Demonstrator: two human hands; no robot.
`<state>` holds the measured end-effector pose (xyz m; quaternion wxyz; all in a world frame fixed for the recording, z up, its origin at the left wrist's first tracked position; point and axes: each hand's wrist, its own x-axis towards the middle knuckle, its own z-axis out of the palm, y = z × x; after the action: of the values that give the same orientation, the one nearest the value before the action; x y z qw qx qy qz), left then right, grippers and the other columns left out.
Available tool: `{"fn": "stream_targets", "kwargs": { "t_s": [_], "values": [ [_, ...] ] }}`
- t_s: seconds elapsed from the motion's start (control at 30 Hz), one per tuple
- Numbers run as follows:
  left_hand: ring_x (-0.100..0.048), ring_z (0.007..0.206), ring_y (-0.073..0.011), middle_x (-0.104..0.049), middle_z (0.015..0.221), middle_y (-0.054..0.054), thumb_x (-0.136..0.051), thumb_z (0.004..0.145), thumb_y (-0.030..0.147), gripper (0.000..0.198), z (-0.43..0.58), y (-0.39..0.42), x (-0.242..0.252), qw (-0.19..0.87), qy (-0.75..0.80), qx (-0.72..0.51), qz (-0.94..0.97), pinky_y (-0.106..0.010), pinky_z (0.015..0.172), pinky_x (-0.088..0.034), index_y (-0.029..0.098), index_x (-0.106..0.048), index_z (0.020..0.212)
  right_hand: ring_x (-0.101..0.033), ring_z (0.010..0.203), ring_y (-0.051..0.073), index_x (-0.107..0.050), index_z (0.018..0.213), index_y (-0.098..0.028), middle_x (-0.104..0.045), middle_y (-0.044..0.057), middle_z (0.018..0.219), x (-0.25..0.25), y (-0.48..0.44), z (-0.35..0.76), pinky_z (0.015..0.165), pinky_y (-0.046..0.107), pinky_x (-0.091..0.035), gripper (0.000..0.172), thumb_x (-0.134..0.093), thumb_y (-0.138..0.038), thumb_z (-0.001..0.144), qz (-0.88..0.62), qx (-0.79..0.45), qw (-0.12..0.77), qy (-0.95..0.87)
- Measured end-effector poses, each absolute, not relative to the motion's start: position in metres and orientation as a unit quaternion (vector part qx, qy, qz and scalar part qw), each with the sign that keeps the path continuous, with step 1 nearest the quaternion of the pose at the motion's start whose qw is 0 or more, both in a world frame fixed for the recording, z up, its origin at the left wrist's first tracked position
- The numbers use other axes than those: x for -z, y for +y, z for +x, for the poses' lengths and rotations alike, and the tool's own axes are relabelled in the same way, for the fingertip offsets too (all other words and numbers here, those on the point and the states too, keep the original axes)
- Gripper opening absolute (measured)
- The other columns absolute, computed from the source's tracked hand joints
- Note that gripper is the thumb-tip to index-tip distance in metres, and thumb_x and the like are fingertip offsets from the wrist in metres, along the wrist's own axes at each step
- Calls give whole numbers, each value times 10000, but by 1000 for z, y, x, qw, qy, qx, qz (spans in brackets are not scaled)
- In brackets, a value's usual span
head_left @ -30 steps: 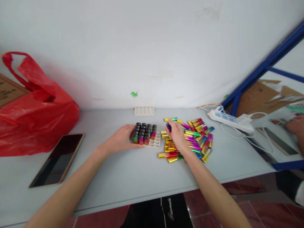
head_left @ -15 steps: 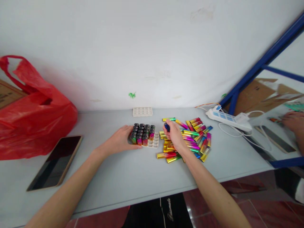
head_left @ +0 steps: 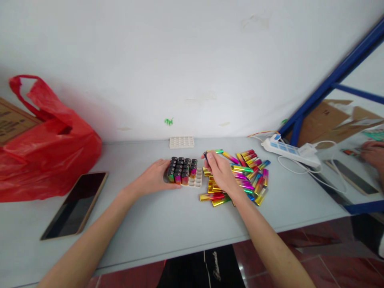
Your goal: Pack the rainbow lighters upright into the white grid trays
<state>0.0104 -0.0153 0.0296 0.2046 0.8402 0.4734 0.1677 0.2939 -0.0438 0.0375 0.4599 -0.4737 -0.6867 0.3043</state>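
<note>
My left hand [head_left: 157,174] grips the left side of a white plastic tray [head_left: 198,179], thumb along the front and fingers behind. Several lighters [head_left: 180,170] with black tops and shiny coloured bodies stand upright in its left and middle cells. Bare cells show at its right end. My right hand [head_left: 218,169] is closed on a lighter [head_left: 205,155], of which only the dark top end shows; my fingers hide the rest. That hand is right of the tray, above a heap of loose lighters [head_left: 244,185] with shiny gold and multicoloured bodies, lying on the table.
A second white tray [head_left: 181,142] lies by the wall. At left are a red plastic bag [head_left: 60,148], a cardboard box [head_left: 15,120] and a phone [head_left: 75,204]. A white power strip [head_left: 289,150] with cables and a blue frame [head_left: 297,128] stand right. Another person's hand [head_left: 373,154] shows beyond.
My right hand has shifted slightly left towards the tray, and the lighter's dark end has tilted up. The left hand still holds the tray. The whole view has shifted slightly.
</note>
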Motion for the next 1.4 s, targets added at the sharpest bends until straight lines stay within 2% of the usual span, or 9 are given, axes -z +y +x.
{"fn": "stream_targets", "kwargs": {
  "t_s": [0.1, 0.23, 0.43, 0.6, 0.87, 1.03, 1.13, 1.27, 1.4],
  "values": [
    [-726, 1028, -374, -765, 1106, -127, -852, 705, 725, 698, 11, -17, -32, 206, 462, -167, 846, -499, 933, -582, 213, -697, 1154, -677, 906, 219, -668, 1096, -223, -720, 64, 991, -45, -49, 299, 832, 330, -523, 369, -475, -536, 1133, -438, -215, 422, -764],
    [-718, 1033, -352, -756, 1109, -130, -853, 726, 712, 700, 11, -19, -34, 201, 465, -157, 848, -463, 940, -563, 179, -692, 1150, -680, 966, 229, -654, 1072, -213, -707, 78, 1034, -51, -55, 299, 886, 344, -525, 263, -549, -449, 1123, -396, -173, 408, -805],
    [-708, 1037, -353, -750, 1107, -136, -854, 732, 719, 700, 10, -18, -32, 206, 466, -151, 847, -450, 918, -553, 177, -688, 1143, -657, 738, 186, -689, 1019, -225, -720, 16, 848, -49, -57, 294, 731, 306, -486, 229, -625, -430, 1095, -422, -202, 351, -811],
    [-716, 1053, -358, -767, 1119, -127, -853, 733, 718, 700, 10, -17, -32, 206, 456, -155, 852, -450, 929, -550, 186, -688, 1157, -684, 776, 183, -716, 1017, -213, -759, 23, 894, -44, -55, 291, 755, 293, -477, 205, -716, -416, 1051, -421, -218, 327, -817],
    [-732, 1051, -347, -781, 1135, -115, -856, 722, 711, 684, 11, -17, -32, 201, 457, -162, 851, -448, 937, -565, 207, -693, 1155, -669, 810, 182, -737, 1002, -211, -751, 25, 897, -41, -49, 298, 759, 278, -440, 231, -745, -439, 1034, -408, -201, 300, -838],
    [-733, 1017, -345, -774, 1111, -115, -852, 731, 706, 682, 10, -17, -30, 196, 455, -162, 853, -459, 924, -576, 195, -687, 1152, -604, 672, 158, -695, 781, -201, -729, 23, 776, -40, -51, 286, 644, 283, -331, 436, -743, -572, 1003, -475, -172, 244, -828],
    [-730, 1039, -350, -772, 1132, -126, -861, 732, 677, 669, 10, -17, -30, 198, 457, -167, 851, -457, 925, -573, 193, -687, 1160, -592, 652, 160, -672, 736, -206, -706, 13, 726, -41, -49, 290, 636, 286, -335, 503, -689, -618, 1024, -482, -183, 238, -823],
    [-727, 1043, -359, -767, 1129, -138, -859, 711, 702, 708, 11, -18, -33, 204, 462, -161, 848, -480, 949, -577, 193, -685, 1171, -666, 799, 211, -732, 877, -207, -744, 55, 839, -42, -36, 323, 779, 314, -462, 450, -484, -464, 1151, -504, -124, 312, -796],
    [-731, 1019, -365, -767, 1104, -144, -875, 658, 717, 705, 11, -17, -32, 198, 470, -168, 844, -480, 929, -591, 211, -698, 1116, -714, 1060, 294, -792, 1111, -183, -788, 134, 1101, -32, -21, 366, 990, 398, -521, 236, -582, -291, 1091, -575, -38, 287, -765]
  ]
}}
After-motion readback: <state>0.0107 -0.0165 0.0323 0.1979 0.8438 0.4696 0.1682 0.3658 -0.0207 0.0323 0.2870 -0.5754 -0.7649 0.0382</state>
